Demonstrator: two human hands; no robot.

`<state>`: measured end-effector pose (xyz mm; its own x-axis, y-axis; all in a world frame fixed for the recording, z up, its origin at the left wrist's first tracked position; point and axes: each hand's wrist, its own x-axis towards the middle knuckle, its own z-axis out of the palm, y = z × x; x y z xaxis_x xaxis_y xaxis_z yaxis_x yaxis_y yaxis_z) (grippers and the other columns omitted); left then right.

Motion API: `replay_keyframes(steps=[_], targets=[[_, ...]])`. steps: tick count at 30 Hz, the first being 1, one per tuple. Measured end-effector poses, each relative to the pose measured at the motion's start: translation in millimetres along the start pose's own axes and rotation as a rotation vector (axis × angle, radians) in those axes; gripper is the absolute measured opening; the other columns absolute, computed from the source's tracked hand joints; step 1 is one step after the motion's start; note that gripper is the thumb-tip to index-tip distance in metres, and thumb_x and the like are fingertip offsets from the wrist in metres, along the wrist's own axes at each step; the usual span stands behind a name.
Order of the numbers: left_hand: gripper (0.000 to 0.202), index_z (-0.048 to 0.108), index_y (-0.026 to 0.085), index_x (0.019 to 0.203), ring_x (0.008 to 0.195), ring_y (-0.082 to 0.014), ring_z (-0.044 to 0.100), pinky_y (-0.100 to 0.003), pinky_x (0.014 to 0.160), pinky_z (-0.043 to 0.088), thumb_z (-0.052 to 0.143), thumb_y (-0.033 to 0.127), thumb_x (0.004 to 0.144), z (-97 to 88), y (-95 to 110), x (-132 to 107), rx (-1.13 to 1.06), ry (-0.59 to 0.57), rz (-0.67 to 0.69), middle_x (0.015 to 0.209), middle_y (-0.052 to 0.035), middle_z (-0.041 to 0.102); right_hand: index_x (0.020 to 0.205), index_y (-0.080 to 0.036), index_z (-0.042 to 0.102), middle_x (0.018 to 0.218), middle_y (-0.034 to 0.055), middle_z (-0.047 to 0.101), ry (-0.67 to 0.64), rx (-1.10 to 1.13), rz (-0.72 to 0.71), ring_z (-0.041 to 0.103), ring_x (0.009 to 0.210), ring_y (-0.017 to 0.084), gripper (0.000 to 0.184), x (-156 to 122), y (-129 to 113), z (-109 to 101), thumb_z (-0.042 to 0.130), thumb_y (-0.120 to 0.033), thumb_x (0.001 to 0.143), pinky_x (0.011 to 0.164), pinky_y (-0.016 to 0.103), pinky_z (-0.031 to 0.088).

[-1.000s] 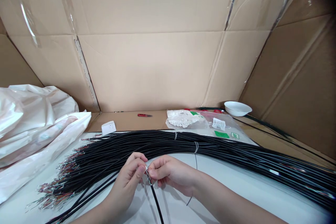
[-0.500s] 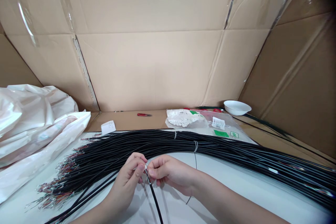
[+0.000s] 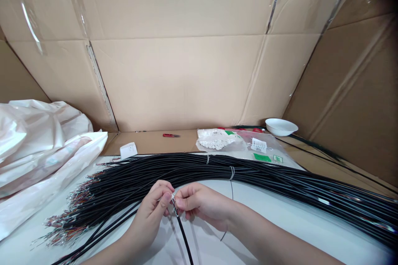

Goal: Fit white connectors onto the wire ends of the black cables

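Observation:
Pinched between thumb and forefinger of my left hand (image 3: 154, 207) is a small white connector (image 3: 173, 195), mostly covered by the fingertips. My right hand (image 3: 203, 205) faces it, its thumb and fingers closed on thin wires at the stripped end of a black cable (image 3: 184, 234). The fingertips of both hands almost meet. From them the cable runs down towards the front edge of the view. Whether a wire sits inside the connector is too small to tell. Behind the hands lies a thick bundle of black cables (image 3: 174, 169), with coloured wire ends fanned out at the left.
A plastic bag of small white pieces (image 3: 217, 143) lies behind the bundle, near a white bowl (image 3: 281, 127). Red-handled snips (image 3: 171, 135) and a small white box (image 3: 128, 150) are further left. White plastic sheeting (image 3: 46, 145) fills the left side. Cardboard walls (image 3: 180, 78) enclose the table.
Almost nothing differs. Both hands stay in the same place with their fingertips together, and the cable end has shifted only slightly.

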<state>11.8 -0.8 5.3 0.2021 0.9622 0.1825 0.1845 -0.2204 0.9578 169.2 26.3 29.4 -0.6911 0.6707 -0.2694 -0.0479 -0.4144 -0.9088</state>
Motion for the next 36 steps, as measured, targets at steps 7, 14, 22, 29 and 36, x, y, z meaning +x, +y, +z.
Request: replay_keyframes(steps=[7, 14, 22, 29, 36], targets=[[0.038, 0.053, 0.017, 0.059, 0.074, -0.0172, 0.048, -0.024, 0.06, 0.042, 0.039, 0.042, 0.084, -0.9, 0.6, -0.4, 0.042, 0.006, 0.032, 0.084, -0.0049, 0.047, 0.058, -0.011, 0.052, 0.061, 0.0014, 0.052, 0.019, 0.005, 0.006, 0.043, 0.056, 0.008, 0.017, 0.7, 1.6, 0.7, 0.062, -0.025, 0.058, 0.053, 0.022, 0.026], [0.035, 0.055, 0.017, 0.063, 0.068, -0.0157, 0.047, -0.023, 0.057, 0.042, 0.04, 0.041, 0.084, 0.4, 0.0, -0.6, 0.021, 0.017, 0.008, 0.083, -0.0041, 0.047, 0.06, -0.011, 0.054, 0.062, 0.0021, 0.052, 0.025, 0.004, 0.017, 0.042, 0.056, 0.008, 0.017, 1.9, 1.2, 0.5, 0.062, -0.025, 0.058, 0.053, 0.022, 0.027], [0.03, 0.057, 0.018, 0.069, 0.062, -0.0132, 0.046, -0.023, 0.057, 0.041, 0.04, 0.038, 0.085, 0.0, -1.4, -0.2, 0.012, 0.013, 0.004, 0.083, -0.0028, 0.046, 0.058, -0.011, 0.054, 0.061, 0.0017, 0.051, 0.023, 0.001, 0.013, 0.042, 0.056, 0.008, 0.016, 1.7, 1.4, 0.1, 0.063, -0.024, 0.057, 0.053, 0.022, 0.027], [0.033, 0.053, 0.017, 0.063, 0.07, -0.0159, 0.048, -0.024, 0.06, 0.04, 0.039, 0.036, 0.086, -0.7, -1.2, 0.1, 0.055, 0.005, 0.027, 0.083, -0.0037, 0.047, 0.06, -0.011, 0.054, 0.061, 0.001, 0.051, 0.017, 0.001, -0.009, 0.042, 0.056, 0.008, 0.017, 1.7, 2.1, 1.4, 0.062, -0.027, 0.061, 0.054, 0.022, 0.027], [0.031, 0.052, 0.018, 0.063, 0.076, -0.0172, 0.047, -0.026, 0.069, 0.036, 0.038, 0.03, 0.087, -5.7, -3.9, -0.2, 0.197, -0.011, 0.119, 0.081, -0.0033, 0.047, 0.063, -0.013, 0.052, 0.06, -0.0015, 0.048, 0.159, -0.157, -0.06, 0.04, 0.058, 0.009, 0.016, -0.9, 0.8, 9.5, 0.058, -0.028, 0.064, 0.058, 0.023, 0.027]])
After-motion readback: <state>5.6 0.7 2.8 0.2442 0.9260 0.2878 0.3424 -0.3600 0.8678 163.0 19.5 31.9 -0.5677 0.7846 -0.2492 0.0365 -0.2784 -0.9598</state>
